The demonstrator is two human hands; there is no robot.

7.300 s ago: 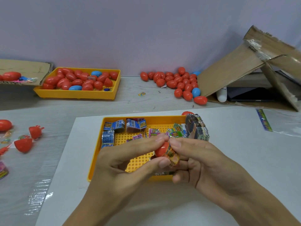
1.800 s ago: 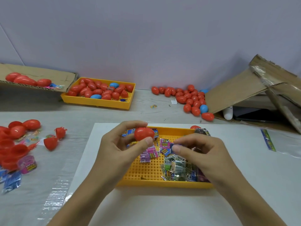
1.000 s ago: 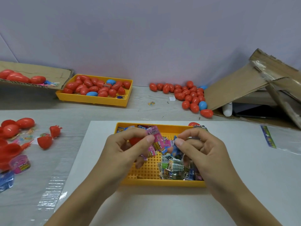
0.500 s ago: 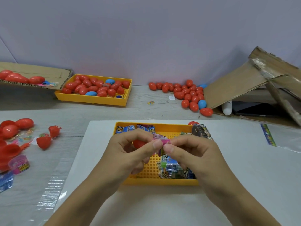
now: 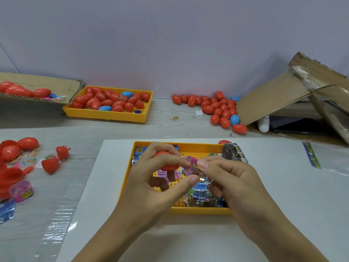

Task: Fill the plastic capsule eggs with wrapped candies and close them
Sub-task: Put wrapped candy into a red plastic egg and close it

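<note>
Both hands are working right over the near yellow tray (image 5: 198, 210), which sits on a white sheet (image 5: 283, 195) and is the landmark for everything here. The left hand (image 5: 151, 184) has its fingers curled round a red capsule egg (image 5: 166, 161), held above the tray's left half, and its thumb and forefinger also reach toward a pink wrapped candy (image 5: 190, 163). The right hand (image 5: 232, 184) pinches that same candy from the other side, thumb and forefinger tight on the wrapper, other fingers tucked under. So the candy sits between the two hands, just beside the egg; can't tell if the egg is open or closed from this angle. Under the hands the tray holds loose wrapped candies (image 5: 200, 195), mostly piled toward its near right corner, with a few blue ones (image 5: 138, 151) in its far left corner. A stack of dark-printed packets (image 5: 234, 153) leans on the tray's far right corner, with a red egg (image 5: 224, 142) peeking out right behind it. Well beyond the tray, by the wall, there's a second yellow tray (image 5: 105, 115) full of red and blue eggs, and a loose heap of eggs (image 5: 217, 108) next to a collapsed cardboard box (image 5: 283, 97). Off to the tray's left on the table lie open red egg halves (image 5: 50, 165) and a few candies.
</note>
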